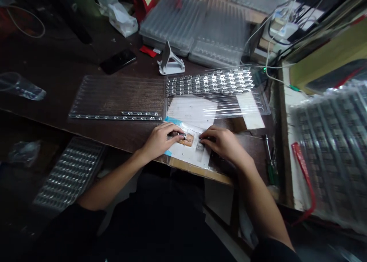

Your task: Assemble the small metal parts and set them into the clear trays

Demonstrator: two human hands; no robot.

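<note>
Between the thumb and fingers of my left hand [160,139] is a small metallic part [182,136], held over a small orange-brown block [187,140] on a white sheet [183,157]. My right hand [222,141] is closed in a pinch at the sheet's right side, near a small dark thing [200,144]; whether the fingers hold it is too blurred to tell. Behind my hands, a clear ribbed tray [223,107] bears rows of shiny metal parts [209,80]. Another clear ribbed tray [114,90], to the left, has two strips of such parts along its front edge.
A phone [118,61], a white folding stand [171,61] and stacked clear trays [174,21] stand farther back. A plastic cup [21,86] lies at the left. On the right are a green-handled screwdriver [272,170], cables [269,55] and a large filled tray [332,147].
</note>
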